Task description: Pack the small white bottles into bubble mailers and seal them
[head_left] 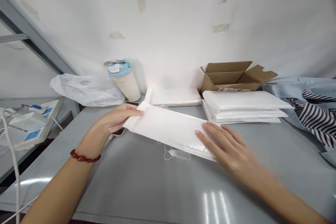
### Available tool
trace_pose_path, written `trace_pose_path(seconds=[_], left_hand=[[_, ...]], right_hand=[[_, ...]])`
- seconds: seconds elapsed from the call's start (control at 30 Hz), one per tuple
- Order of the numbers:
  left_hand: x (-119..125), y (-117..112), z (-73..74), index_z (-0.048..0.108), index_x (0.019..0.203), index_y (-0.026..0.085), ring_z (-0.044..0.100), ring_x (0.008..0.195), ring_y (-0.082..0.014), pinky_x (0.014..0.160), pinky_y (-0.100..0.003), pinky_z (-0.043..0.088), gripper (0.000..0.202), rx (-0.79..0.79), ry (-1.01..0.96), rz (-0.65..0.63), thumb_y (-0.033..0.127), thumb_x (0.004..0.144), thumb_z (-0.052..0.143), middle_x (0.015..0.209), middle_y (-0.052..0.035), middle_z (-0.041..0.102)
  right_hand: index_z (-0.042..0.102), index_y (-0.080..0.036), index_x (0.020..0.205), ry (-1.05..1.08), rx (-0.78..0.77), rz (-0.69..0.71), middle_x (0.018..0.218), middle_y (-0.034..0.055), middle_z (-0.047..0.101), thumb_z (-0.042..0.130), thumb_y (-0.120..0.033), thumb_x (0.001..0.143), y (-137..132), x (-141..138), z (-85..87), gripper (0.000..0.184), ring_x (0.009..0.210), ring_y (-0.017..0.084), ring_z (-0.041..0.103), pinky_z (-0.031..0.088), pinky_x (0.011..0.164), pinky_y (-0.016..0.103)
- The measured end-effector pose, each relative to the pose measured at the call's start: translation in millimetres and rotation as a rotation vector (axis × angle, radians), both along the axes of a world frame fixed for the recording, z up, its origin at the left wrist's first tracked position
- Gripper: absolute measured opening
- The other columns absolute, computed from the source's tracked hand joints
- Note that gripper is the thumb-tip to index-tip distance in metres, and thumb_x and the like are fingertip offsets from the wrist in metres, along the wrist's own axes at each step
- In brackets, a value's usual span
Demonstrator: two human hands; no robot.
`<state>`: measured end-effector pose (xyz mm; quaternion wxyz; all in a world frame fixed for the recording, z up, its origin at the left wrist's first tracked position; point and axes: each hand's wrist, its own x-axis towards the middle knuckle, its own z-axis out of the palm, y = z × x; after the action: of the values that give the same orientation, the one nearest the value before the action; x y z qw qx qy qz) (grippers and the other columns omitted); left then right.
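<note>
A white padded bubble mailer is held slightly tilted above the grey table. My left hand is closed on its left end, thumb on top, by the folded flap. At the right end, the fingers of my right hand lie across the upper face; its thumb is hidden, apparently underneath. Partly covered by the mailer, a small clear tube with a white cord lies on the table. Behind my left hand a dark phone shows in part.
Flat white mailers lie stacked by the wall. To their right are several thicker mailers, with an open cardboard box behind. A tumbler, a plastic bag, striped cloth and white devices line the sides.
</note>
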<state>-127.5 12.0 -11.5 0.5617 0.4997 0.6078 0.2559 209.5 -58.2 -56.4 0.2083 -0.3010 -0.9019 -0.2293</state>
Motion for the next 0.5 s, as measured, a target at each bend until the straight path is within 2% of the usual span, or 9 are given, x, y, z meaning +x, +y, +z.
trace_pose_path(seconds=[0.07, 0.13, 0.2, 0.27, 0.33, 0.4, 0.5], left_hand=[[3.1, -3.2, 0.5, 0.068, 0.072, 0.014, 0.054, 0.043, -0.0120, 0.034, -0.019, 0.035, 0.023, -0.004, 0.065, 0.005, 0.036, 0.067, 0.072, 0.061, -0.0061, 0.068], [8.9, -7.0, 3.4, 0.065, 0.067, 0.013, 0.046, 0.035, -0.0083, 0.028, -0.018, 0.023, 0.021, -0.014, 0.097, 0.021, 0.033, 0.070, 0.070, 0.054, -0.0048, 0.065], [16.0, -10.1, 5.9, 0.063, 0.062, 0.012, 0.048, 0.038, -0.0085, 0.029, -0.017, 0.026, 0.018, -0.008, 0.045, 0.060, 0.027, 0.071, 0.069, 0.052, -0.0040, 0.063], [23.9, -12.7, 5.0, 0.062, 0.060, 0.012, 0.052, 0.043, -0.0098, 0.033, -0.017, 0.034, 0.016, 0.026, -0.032, 0.077, 0.022, 0.071, 0.068, 0.053, -0.0030, 0.062], [33.6, -16.4, -0.5, 0.063, 0.062, 0.011, 0.055, 0.044, -0.0116, 0.034, -0.018, 0.035, 0.016, 0.030, -0.067, 0.016, 0.023, 0.071, 0.067, 0.054, -0.0032, 0.063], [46.5, -23.3, -8.8, 0.064, 0.064, 0.011, 0.057, 0.044, -0.0139, 0.033, -0.019, 0.034, 0.018, -0.018, -0.088, -0.097, 0.027, 0.074, 0.064, 0.054, -0.0042, 0.064], [70.6, -40.2, -20.1, 0.064, 0.063, 0.012, 0.058, 0.045, -0.0144, 0.039, -0.022, 0.041, 0.022, -0.103, -0.182, -0.251, 0.028, 0.077, 0.058, 0.053, -0.0030, 0.063]], right_hand=[[0.047, -0.009, 0.128, -0.027, -0.029, -0.028, 0.124, 0.0245, 0.055, 0.040, 0.003, 0.087, 1.9, 1.2, -3.6, 0.044, 0.121, 0.035, 0.049, 0.043, 0.092, 0.054], [0.043, -0.012, 0.133, -0.044, -0.102, -0.056, 0.131, 0.0248, 0.050, 0.042, -0.004, 0.089, 3.0, 2.3, -5.1, 0.044, 0.126, 0.036, 0.042, 0.041, 0.094, 0.056], [0.034, -0.013, 0.140, -0.059, -0.224, -0.067, 0.140, 0.0262, 0.038, 0.047, -0.028, 0.092, 1.8, 2.3, -4.0, 0.052, 0.133, 0.041, 0.030, 0.037, 0.095, 0.062], [0.019, -0.011, 0.146, -0.081, -0.378, -0.032, 0.148, 0.0278, 0.022, 0.047, -0.060, 0.085, -2.2, 0.2, -1.8, 0.084, 0.137, 0.044, 0.015, 0.033, 0.096, 0.067], [0.004, -0.008, 0.148, -0.092, -0.514, 0.011, 0.151, 0.0287, 0.009, 0.042, -0.076, 0.075, -8.4, -4.3, -1.0, 0.107, 0.139, 0.044, 0.004, 0.028, 0.098, 0.068], [-0.005, -0.006, 0.148, -0.074, -0.595, 0.017, 0.152, 0.0289, 0.002, 0.040, -0.078, 0.074, -14.6, -10.2, -2.8, 0.112, 0.139, 0.042, -0.001, 0.025, 0.101, 0.067], [-0.009, -0.007, 0.147, -0.017, -0.611, -0.012, 0.152, 0.0289, -0.002, 0.044, -0.068, 0.081, -20.7, -17.7, -7.2, 0.104, 0.140, 0.041, -0.004, 0.022, 0.101, 0.067]])
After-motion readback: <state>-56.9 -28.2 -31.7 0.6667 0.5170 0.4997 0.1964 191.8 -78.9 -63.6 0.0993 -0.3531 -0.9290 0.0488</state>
